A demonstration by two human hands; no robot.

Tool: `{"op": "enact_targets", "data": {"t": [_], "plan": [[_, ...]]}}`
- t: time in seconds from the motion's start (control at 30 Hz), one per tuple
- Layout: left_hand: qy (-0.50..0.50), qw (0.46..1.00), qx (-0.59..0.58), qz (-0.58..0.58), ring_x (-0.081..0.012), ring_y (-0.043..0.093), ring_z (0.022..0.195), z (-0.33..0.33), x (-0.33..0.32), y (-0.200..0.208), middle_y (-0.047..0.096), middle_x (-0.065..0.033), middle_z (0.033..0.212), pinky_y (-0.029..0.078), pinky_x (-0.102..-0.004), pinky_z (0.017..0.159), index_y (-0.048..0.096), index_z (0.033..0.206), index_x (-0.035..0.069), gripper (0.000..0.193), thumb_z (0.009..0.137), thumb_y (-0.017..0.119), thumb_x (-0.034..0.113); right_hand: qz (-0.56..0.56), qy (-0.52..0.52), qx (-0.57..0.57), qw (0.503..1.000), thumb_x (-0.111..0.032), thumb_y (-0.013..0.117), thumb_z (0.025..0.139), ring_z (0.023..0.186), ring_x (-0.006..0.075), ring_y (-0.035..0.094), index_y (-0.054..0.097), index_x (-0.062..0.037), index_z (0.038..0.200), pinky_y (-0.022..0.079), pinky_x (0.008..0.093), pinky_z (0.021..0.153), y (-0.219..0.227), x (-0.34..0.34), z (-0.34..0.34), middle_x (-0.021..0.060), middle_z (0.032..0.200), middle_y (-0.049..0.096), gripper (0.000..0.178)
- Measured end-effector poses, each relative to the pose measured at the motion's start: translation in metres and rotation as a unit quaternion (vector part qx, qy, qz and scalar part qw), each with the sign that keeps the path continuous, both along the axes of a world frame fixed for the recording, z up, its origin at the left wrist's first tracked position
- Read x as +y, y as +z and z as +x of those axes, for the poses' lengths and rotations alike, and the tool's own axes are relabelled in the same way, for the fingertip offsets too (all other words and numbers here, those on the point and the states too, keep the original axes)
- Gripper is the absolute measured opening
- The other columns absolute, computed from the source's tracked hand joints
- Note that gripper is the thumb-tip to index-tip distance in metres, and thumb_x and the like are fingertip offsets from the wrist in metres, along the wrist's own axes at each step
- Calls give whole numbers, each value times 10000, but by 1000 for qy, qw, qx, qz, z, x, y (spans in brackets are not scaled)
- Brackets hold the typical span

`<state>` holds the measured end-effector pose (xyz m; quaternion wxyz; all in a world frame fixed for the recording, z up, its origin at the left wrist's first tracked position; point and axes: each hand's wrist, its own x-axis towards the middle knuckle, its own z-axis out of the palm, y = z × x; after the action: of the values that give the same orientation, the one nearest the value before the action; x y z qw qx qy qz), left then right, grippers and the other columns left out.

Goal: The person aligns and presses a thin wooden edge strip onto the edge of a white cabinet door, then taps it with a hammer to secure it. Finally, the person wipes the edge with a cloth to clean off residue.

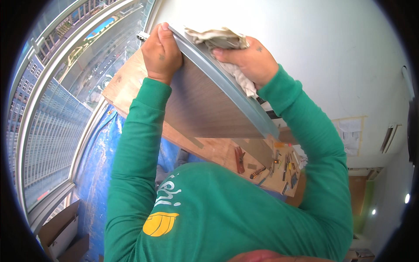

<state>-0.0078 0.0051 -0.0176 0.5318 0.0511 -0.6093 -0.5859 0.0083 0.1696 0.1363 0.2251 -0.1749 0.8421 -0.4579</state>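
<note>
A brown wood-grain panel (205,102) stands tilted in front of me, with a smooth grey-blue edge (224,89) running from upper left to lower right. At its upper left end, my left hand (162,54) is closed around the corner, thumb up by the edge. My right hand (253,62) grips a crumpled off-white cloth (218,38), dirty in places. Part of that cloth hangs down against the panel's edge. The fingers of my right hand are partly hidden by the cloth.
Below the panel is a wooden work table (214,150) with several hand tools and a red-brown tool (239,160) on it. Blue plastic sheeting (98,144) covers the floor at left, beside tall windows (56,109). A white wall (331,52) rises at right, with papers (350,135) taped up.
</note>
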Motion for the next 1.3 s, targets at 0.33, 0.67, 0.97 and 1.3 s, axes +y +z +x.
{"op": "enact_targets", "data": {"t": [0.33, 0.67, 0.97, 1.3], "plan": [[-6, 1000, -8, 1, -320, 540, 557, 6, -1, 0, 551, -118, 625, 459, -408, 571, 551, 783, 42, 409, 1118, 452, 256, 110, -194, -51, 974, -71, 725, 953, 927, 99, 589, 716, -25, 1105, 479, 281, 858, 21, 147, 112, 6, 981, 680, 158], [-40, 999, -20, 5, -364, 595, 635, 3, 2, 0, 601, -148, 688, 487, -442, 620, 580, 809, 38, 404, 1113, 446, 268, 141, 89, 318, 933, -3, 737, 867, 862, 207, 562, 653, -17, 1030, 475, 297, 809, 2, 88, 72, 84, 934, 548, 184], [-62, 997, -21, 35, -316, 561, 591, 0, 3, -3, 586, -124, 652, 476, -409, 606, 605, 812, 58, 435, 1119, 432, 313, 198, 115, 317, 920, -31, 871, 739, 993, 263, 596, 661, -8, 1072, 502, 332, 916, 13, 118, 113, 133, 1152, 521, 394], [-142, 985, 46, 90, -202, 636, 1016, -2, 2, -14, 669, -164, 1275, 505, -308, 920, 580, 1387, -63, 499, 1104, 429, 318, 209, 141, 378, 891, 59, 802, 733, 961, 296, 596, 653, -3, 1087, 505, 315, 849, 6, 75, 82, 142, 1103, 543, 390]]}}
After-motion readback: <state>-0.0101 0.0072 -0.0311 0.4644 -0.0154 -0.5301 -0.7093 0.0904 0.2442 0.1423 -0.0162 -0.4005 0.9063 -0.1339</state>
